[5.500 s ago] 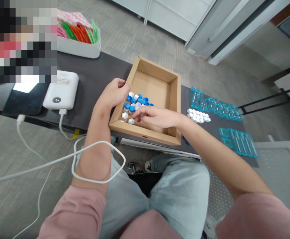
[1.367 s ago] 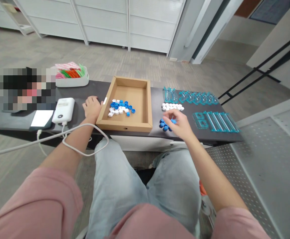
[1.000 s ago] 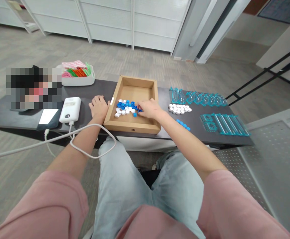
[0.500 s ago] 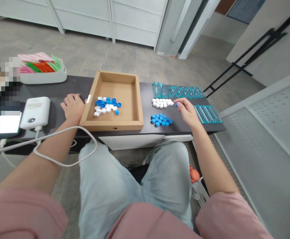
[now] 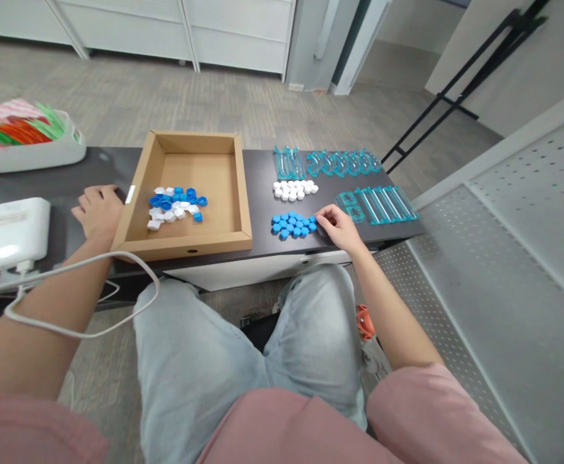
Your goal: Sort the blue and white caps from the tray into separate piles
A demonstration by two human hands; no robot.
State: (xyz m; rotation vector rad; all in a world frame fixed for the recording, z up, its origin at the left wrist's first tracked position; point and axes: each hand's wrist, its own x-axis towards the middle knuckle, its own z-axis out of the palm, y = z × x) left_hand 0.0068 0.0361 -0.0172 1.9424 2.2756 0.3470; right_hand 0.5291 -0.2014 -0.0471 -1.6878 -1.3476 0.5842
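Observation:
My right hand (image 5: 337, 227) is at the right edge of a group of blue hexagonal pieces (image 5: 291, 224), its thumb and forefinger pinched on the outermost blue hexagonal piece (image 5: 312, 220). Just behind that group, white hexagonal pieces (image 5: 294, 190) are clustered on the dark table. My left hand (image 5: 98, 209) lies flat on the table with its fingers spread, against the left side of a shallow cardboard box (image 5: 245, 212). Inside the box, mixed blue and white hexagonal pieces (image 5: 178, 205) lie loose toward the left.
Clear teal plastic parts (image 5: 344, 163) stand in rows at the back right, and teal tubes (image 5: 387, 205) lie to the right of my right hand. At left are a white power bank (image 5: 17, 232) with a looping cable (image 5: 136, 258) and a white basket (image 5: 35, 154) of colourful strips.
My right hand has brought a blue piece from beside the white group forward to the right edge of the blue group. My left hand stays flat by the box. The view has shifted right.

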